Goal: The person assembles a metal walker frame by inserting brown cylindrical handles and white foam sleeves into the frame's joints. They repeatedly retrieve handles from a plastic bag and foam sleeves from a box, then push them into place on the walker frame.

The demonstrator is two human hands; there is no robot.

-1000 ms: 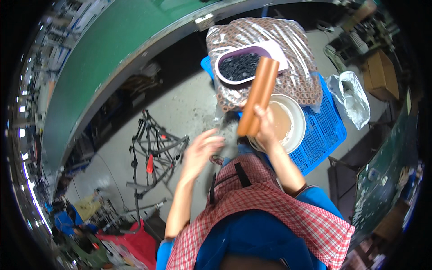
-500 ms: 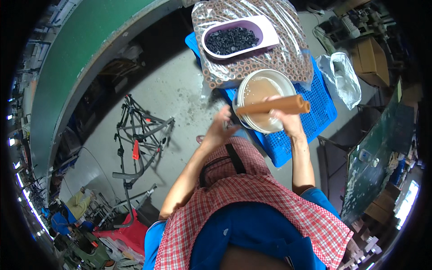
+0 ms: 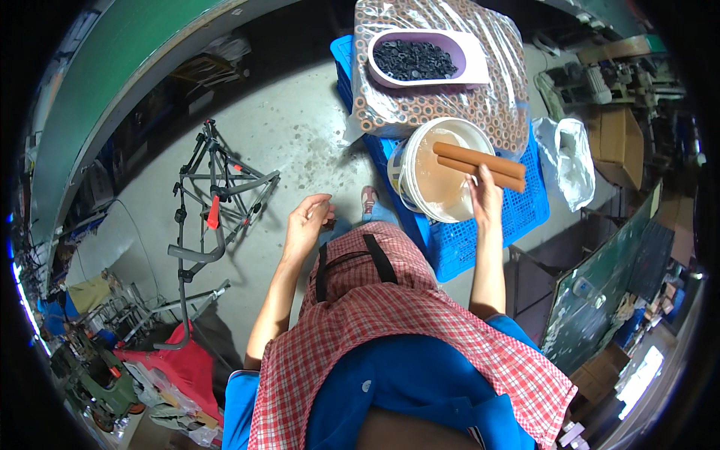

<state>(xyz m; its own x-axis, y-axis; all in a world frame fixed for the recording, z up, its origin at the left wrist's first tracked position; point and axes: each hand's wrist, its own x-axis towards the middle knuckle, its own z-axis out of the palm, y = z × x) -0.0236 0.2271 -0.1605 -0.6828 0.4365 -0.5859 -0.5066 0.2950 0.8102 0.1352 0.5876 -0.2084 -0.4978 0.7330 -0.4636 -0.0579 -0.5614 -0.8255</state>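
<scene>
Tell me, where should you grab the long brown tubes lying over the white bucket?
Probably near one end, from above. The brown tubes lie flat across the white bucket, so their ends stick out over the rim. The right hand already holds their right end.

place: workshop
floor: bare stained concrete (image 3: 300, 142)
beside blue crate (image 3: 480, 240): metal frames (image 3: 214, 202), cardboard boxes (image 3: 622, 150), bagged tubes (image 3: 442, 97)

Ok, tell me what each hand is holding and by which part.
The right hand grips two long brown cylindrical tubes at their near side, over the white plastic bucket. The left hand is half curled; whether it holds anything cannot be told.
</scene>
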